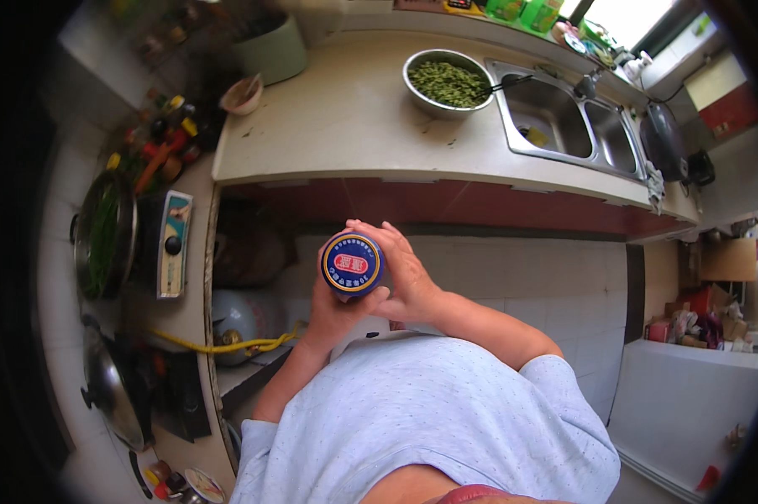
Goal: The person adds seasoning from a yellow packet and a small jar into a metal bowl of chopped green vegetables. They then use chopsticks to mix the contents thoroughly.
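Both hands are wrapped around a jar with a round blue screw lid (pixel 352 263), held in front of my body. The lid carries a gold ring, a red emblem and white writing. It faces up toward me and hides most of the jar's body. On the near left side, my left hand (pixel 331 315) grips the jar. My right hand (pixel 411 277) holds it from the right, its fingers reaching around the far side and its thumb at the near side. Beyond my hands, a steel bowl (pixel 449 107) of chopped green vegetables stands on the countertop (pixel 328 120).
A double steel sink (pixel 546 123) lies right of the bowl, and a dark utensil (pixel 510 83) leans over the bowl's rim. At left are a pan of green vegetables (pixel 105 233), a gas stove (pixel 176 252) and a lidded wok (pixel 117 390). A gas cylinder (pixel 243 315) stands below.
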A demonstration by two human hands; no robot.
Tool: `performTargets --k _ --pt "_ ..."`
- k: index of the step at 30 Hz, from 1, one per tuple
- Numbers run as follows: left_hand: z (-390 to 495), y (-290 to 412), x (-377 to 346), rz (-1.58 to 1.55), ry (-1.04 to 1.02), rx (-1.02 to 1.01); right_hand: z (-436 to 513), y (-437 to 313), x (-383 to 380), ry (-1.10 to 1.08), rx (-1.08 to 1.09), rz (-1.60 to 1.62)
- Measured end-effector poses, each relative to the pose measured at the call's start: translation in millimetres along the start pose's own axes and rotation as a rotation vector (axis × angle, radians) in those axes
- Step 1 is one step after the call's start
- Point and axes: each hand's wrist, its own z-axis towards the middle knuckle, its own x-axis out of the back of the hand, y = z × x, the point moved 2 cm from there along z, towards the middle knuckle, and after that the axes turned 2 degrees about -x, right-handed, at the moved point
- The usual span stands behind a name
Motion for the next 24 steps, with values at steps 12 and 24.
performTargets --k 12,24 --pt "247 -17 -63 0.334 -0.009 -0.499 153 72 149 0.148 0.057 -0.749" --pt "359 -10 -106 0.343 -0.225 -0.46 227 137 249 -0.019 0.358 -0.589"
